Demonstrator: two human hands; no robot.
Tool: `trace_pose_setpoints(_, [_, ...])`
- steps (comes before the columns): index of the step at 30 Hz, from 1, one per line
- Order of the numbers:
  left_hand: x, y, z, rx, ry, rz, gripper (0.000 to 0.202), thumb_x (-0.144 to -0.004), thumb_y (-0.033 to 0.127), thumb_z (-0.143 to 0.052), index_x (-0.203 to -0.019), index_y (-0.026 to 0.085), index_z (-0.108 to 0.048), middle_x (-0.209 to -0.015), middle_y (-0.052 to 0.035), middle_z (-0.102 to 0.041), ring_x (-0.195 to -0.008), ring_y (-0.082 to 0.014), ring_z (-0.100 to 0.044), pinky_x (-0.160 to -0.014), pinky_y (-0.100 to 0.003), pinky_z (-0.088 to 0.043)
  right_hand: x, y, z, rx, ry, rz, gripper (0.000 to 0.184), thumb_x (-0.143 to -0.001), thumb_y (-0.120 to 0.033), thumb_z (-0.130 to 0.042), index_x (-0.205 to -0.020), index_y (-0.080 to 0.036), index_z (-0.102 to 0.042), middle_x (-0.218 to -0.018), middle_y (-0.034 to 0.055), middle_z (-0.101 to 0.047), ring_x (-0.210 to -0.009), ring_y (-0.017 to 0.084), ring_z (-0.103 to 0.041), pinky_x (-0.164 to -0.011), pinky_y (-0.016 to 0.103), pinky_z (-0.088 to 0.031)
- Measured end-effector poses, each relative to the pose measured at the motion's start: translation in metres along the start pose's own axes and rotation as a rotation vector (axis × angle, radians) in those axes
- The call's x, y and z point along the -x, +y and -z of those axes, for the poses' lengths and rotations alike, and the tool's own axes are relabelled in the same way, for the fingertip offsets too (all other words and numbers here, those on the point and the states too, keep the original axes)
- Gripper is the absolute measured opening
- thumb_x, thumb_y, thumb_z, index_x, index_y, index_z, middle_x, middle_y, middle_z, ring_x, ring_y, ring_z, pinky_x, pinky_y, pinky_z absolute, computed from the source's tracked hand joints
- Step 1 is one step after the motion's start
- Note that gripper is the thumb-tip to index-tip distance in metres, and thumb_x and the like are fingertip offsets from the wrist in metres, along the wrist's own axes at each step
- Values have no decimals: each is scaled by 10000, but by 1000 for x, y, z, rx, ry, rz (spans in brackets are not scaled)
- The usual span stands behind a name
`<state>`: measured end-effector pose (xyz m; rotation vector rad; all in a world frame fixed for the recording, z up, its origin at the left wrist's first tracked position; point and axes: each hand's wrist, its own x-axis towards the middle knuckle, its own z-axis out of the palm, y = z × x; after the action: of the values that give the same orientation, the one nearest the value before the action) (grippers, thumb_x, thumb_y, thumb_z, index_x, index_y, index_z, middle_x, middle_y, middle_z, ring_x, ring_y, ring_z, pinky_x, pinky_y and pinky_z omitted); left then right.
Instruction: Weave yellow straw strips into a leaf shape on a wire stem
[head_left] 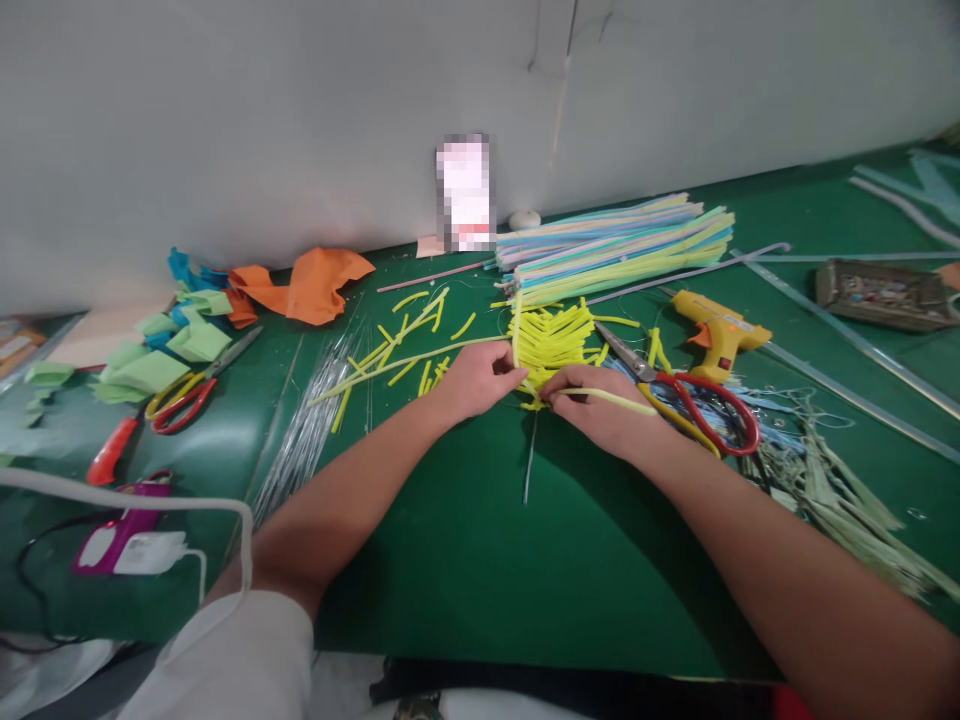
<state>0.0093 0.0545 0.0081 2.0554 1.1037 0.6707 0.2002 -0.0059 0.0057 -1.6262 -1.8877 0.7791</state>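
Note:
My left hand (480,382) is closed in a pinch on a yellow pipe cleaner (516,325) that stands up from the fingers. My right hand (592,405) is closed just beside it, with a pale yellow pipe cleaner (619,401) running across its fingers. Right behind both hands lies a leaf-like row of short yellow pipe cleaner pieces (555,335). A thin stem (529,465) points from it toward me. Cut yellow pieces (427,380) are scattered left of the row. Red-and-yellow-handled scissors (637,368) lie open just beyond my right hand. The fingertips partly hide the join.
Bundles of coloured pipe cleaners (622,255) lie at the back below a blurred phone (465,190). A yellow glue gun (716,332) and a small box (885,293) are right. Wires (307,420), second scissors (180,400), orange paper (322,285) and a purple power strip (124,530) are left.

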Motion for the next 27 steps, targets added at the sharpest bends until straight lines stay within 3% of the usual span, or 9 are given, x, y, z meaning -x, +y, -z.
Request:
trace_pose_setpoints(10, [0,-1,0,-119,15,-67,227,-767,229,-613,-617,193,-446,-646,19,-511,-607,-121,-457,-579,-262,-332,0,5,1,-51,-5,-5,172,-754,-153,-541,-789,-211,-698,-835,21,-748,-799,175,-679,-741,279,-507])
trace_pose_setpoints(16, [1,-3,-2,-149,69,-79,208,-758,239,-613,-627,194,-458,-629,24,-510,-578,-112,-445,-565,-260,-334,2,3,-4,-69,97,17,172,-777,-167,-546,-812,-227,-704,-871,24,-757,-832,192,-694,-780,315,-523])
trace_pose_setpoints(19, [3,0,-3,-176,181,-125,184,-782,262,-617,-672,196,-486,-703,-1,-554,-674,-139,-509,-635,-278,-392,5,1,-6,-68,184,79,154,-804,-215,-567,-848,-230,-714,-910,40,-757,-875,206,-696,-811,332,-529])
trace_pose_setpoints(22, [7,5,-6,-52,328,-176,118,-795,258,-642,-827,203,-543,-1004,-63,-621,-982,-190,-573,-805,-306,-455,7,0,-7,-81,271,97,155,-838,-251,-562,-866,-236,-714,-923,46,-756,-901,213,-697,-833,352,-533])
trace_pose_setpoints(24, [11,10,-12,125,438,-90,298,-792,284,-677,-1051,228,-541,-1260,-88,-553,-1173,-207,-527,-913,-324,-460,8,-1,-6,-98,313,96,151,-846,-261,-565,-869,-241,-713,-932,46,-756,-906,218,-698,-840,366,-536])
trace_pose_setpoints(27, [22,22,-23,451,621,180,538,-805,314,-675,-1271,269,-410,-1420,-104,-430,-1260,-211,-492,-974,-333,-458,10,-5,-2,-118,379,75,131,-842,-266,-585,-855,-244,-713,-925,49,-758,-896,225,-700,-831,378,-542])
